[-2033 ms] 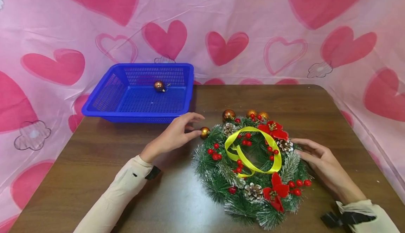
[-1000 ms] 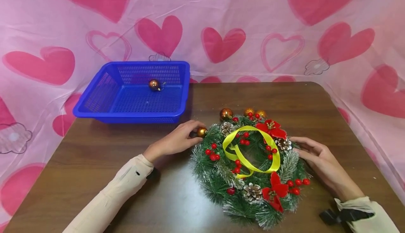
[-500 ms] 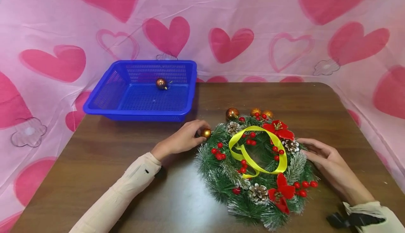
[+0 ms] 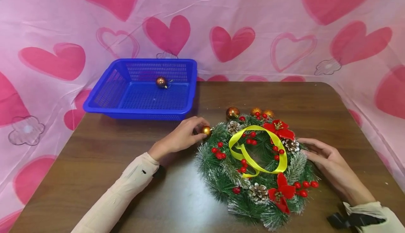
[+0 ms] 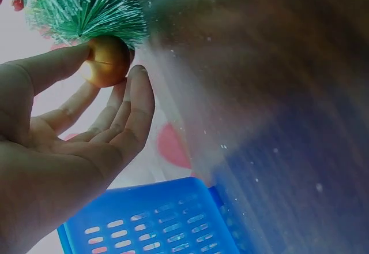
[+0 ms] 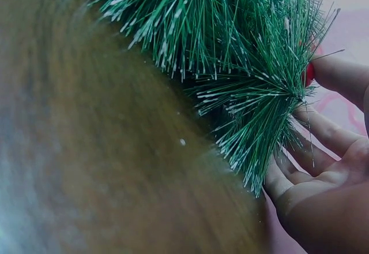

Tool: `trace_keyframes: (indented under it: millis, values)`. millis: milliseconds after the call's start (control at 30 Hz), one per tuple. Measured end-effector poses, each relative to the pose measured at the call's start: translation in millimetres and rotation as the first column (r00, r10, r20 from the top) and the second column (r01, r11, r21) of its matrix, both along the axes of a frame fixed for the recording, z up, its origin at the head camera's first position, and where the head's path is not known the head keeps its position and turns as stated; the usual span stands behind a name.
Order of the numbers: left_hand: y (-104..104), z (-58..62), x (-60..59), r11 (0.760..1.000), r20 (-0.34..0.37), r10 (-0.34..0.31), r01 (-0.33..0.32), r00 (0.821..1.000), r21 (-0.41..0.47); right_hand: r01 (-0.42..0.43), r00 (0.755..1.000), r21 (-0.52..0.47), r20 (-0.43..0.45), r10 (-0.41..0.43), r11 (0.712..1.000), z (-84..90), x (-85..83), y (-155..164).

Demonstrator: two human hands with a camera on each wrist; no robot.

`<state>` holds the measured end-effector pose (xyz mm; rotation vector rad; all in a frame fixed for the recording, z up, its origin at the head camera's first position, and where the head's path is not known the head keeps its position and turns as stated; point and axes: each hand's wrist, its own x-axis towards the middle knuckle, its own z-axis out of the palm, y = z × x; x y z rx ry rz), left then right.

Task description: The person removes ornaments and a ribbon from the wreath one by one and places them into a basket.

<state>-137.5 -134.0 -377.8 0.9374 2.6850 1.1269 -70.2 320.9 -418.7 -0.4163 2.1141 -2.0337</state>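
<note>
A gold bauble [image 4: 206, 130] is pinched between the thumb and fingers of my left hand [image 4: 181, 135], beside the wreath's left edge. Its metal cap and hook point toward the greenery. In the left wrist view the bauble [image 5: 108, 62] sits at the fingertips. The green Christmas wreath [image 4: 218, 187] lies on the table with frosted tips, red berries, pine cones, red flowers and a loop of yellow ribbon [image 4: 283, 162]. My right hand [image 4: 332, 166] holds its right edge, thumb on one side of the needles and fingers partly hidden behind the wreath [image 6: 248, 92].
A blue plastic basket [image 4: 142, 113] stands at the back left of the wooden table [image 4: 104, 155], with one brown bauble [image 4: 161, 82] inside. Behind the wreath sit a darker bauble [image 4: 232, 112] and two glittery gold ones [image 4: 255, 111]. A pink heart-print cloth hangs behind.
My left hand has moved from beside the gold bauble to gripping it, and the bauble has shifted slightly upward, showing its cap. My right hand stays at the wreath. The head view has shifted slightly.
</note>
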Motion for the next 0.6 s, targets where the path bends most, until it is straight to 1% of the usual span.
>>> trace_keyframes:
  millis: [167,433,600]
  values:
    - [-1.2,1.3,2.8,1.000,-0.003,0.009,-0.009,1.000,0.012,-0.017,1.000,-0.043,-0.009,0.017,0.999,-2.7,0.1,-1.8]
    - [-1.1,4.3,5.2,0.999,-0.013,0.007,-0.007,1.000,0.038,0.014,1.000,-0.031,-0.003,-0.014,0.999,-3.8,0.7,0.0]
    - [-1.8,6.9,5.8,0.997,-0.045,0.007,-0.004,0.999,0.072,0.017,1.000,0.003,-0.023,-0.016,1.000,-1.8,-0.5,0.2]
